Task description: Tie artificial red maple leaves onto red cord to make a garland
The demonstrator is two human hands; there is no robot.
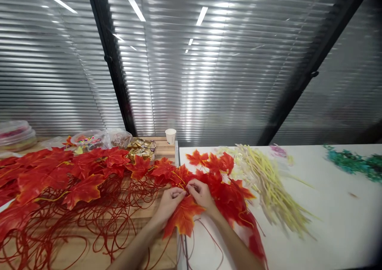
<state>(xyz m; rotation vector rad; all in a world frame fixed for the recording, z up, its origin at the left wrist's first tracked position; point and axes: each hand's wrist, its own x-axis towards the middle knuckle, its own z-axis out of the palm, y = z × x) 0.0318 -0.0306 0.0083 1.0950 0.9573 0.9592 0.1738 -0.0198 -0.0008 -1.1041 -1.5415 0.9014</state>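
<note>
My left hand (170,202) and my right hand (202,193) meet over the seam between two tables. Both are closed, with fingertips pinched close together at the stem of an artificial maple leaf (185,218). That leaf is red with orange-yellow edges and hangs below my fingers. Exactly what each fingertip grips is too small to make out fully. More red maple leaves (229,194) lie just right of my right hand. To the left, a long heap of leaves (86,188) rests on a tangle of thin red cord (110,222).
Behind the leaves are gold foil packets (141,147), a plastic bag (118,136), a paper cup (170,136) and round plastic containers (16,134). Yellow strands (277,190) and a green garland (355,162) lie on the white table (334,210). Blinds-backed glass stands behind.
</note>
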